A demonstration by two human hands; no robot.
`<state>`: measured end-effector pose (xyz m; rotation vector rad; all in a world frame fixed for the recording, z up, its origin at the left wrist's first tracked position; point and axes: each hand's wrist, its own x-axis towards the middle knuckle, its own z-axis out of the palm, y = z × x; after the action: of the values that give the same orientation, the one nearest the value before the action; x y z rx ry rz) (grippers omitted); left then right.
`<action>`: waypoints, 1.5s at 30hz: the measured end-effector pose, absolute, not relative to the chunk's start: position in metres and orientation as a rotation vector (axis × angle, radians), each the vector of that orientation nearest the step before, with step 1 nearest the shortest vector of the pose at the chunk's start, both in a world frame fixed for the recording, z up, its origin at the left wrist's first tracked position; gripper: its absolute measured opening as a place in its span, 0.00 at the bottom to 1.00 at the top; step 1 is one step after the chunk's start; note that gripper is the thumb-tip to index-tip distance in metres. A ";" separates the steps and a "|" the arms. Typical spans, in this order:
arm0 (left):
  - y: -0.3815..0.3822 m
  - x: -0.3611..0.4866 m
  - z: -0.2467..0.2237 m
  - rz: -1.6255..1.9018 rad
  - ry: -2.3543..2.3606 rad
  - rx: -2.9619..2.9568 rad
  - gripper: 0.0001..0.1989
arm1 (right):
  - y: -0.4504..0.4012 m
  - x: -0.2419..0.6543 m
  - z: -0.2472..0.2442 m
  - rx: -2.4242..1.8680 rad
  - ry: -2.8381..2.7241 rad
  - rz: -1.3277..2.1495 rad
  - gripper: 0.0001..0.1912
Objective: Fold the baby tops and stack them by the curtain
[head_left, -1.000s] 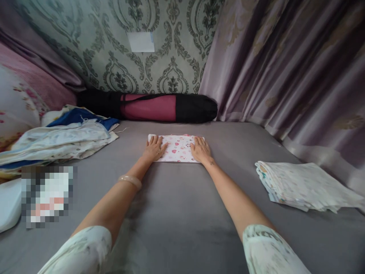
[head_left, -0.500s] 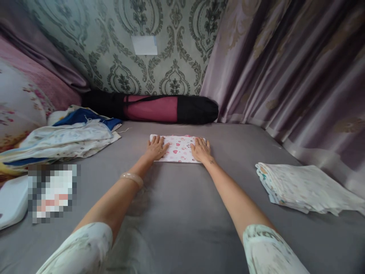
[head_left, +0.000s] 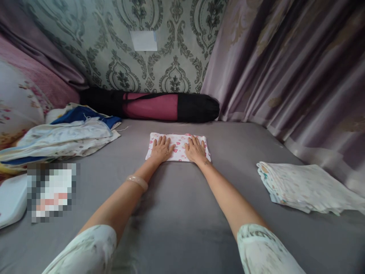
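Note:
A white cloth with pink hearts lies folded into a flat rectangle on the grey bed sheet. Flat on its left part rests my left hand, fingers spread and pointing away from me. My right hand presses on the right part in the same way, its fingers also apart. A strip of the heart print shows between the two hands, and the cloth's outer corners stick out past them. Neither hand grips anything. A pale bangle circles my left forearm.
Rumpled clothes, white and blue, lie at the left beside a floral pillow. A stack of folded white cloths sits at the right. Against the wall is a long black and red bag. A blurred item lies near left.
Both hands have slid inward over the folded cloth, closer together, uncovering its left and right edges. The cloth itself stays in nearly the same place.

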<state>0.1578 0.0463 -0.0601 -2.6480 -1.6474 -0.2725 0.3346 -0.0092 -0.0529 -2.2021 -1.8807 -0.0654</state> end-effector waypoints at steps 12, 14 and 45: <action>0.041 0.163 -0.042 -0.210 -1.654 -2.705 0.32 | -0.007 0.330 -0.043 -2.231 -1.888 0.006 0.27; 0.038 0.169 -0.036 -0.225 -1.613 -2.718 0.32 | -0.007 0.325 -0.039 -2.195 -1.900 0.000 0.27; 0.007 0.081 -0.046 -0.297 -1.606 -2.717 0.29 | 0.017 0.285 -0.034 -2.067 -2.048 0.057 0.28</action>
<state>0.0812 0.0069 -0.0461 -2.7172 -1.6060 -0.2971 0.2850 0.0173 -0.0335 -2.0673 -2.0480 0.0572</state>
